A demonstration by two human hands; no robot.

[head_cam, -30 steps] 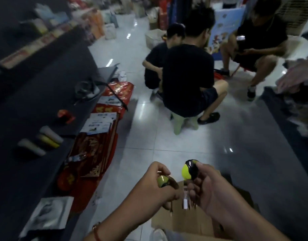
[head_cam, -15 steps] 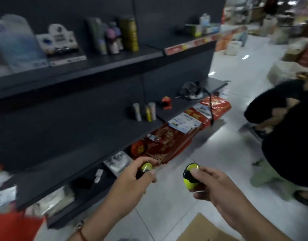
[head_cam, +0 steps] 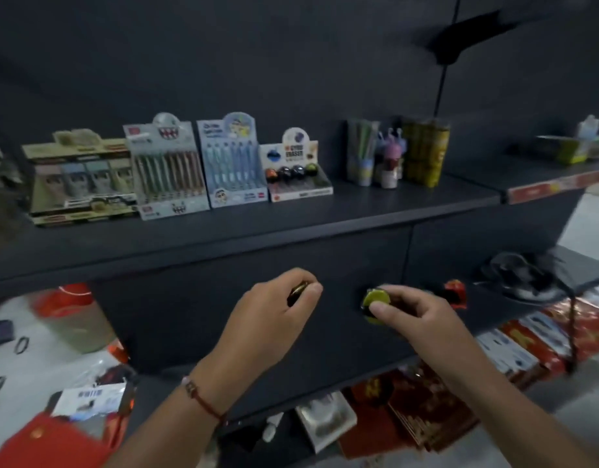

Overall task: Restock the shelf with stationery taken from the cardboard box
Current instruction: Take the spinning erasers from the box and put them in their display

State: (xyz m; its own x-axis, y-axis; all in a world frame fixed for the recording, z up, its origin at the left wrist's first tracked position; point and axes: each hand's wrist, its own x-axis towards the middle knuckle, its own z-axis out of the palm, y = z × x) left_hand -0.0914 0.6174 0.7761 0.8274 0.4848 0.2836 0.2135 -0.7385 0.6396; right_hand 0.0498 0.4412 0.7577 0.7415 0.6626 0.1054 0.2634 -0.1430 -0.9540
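The right hand [head_cam: 416, 315] has its grip closed on a small round yellow-and-black eraser [head_cam: 375, 302], thumb on the near face and fingers curled over the far side. The left hand [head_cam: 274, 309] pinches a second, darker eraser [head_cam: 298, 292] between thumb and fingertips; only its edge shows. Both are held in the air in front of the dark shelf [head_cam: 291, 214], below its front edge and well short of the goods on it.

These pieces look light and hard-shelled, smooth and probably a little slippery, so a pinch across the widest part, as now, seems the sound hold. Being round, they would likely roll if set down loosely, and each should be seated in a slot.

The likely home is the eraser display box [head_cam: 296, 170] on the shelf, where a row of similar round pieces sits at the back and the front part looks unfilled. To its left stand a blue pen box [head_cam: 232, 160] and a box of striped pens [head_cam: 166, 167], touching or nearly so; farther left is a beige box [head_cam: 82, 180]. To the right, a little apart, stand tall tubes [head_cam: 362, 150] and yellow canisters [head_cam: 424, 152]. The shelf lip must be cleared on the way up, and the tight neighbours leave little room for elbows. Red packets [head_cam: 426, 410] crowd the floor below.
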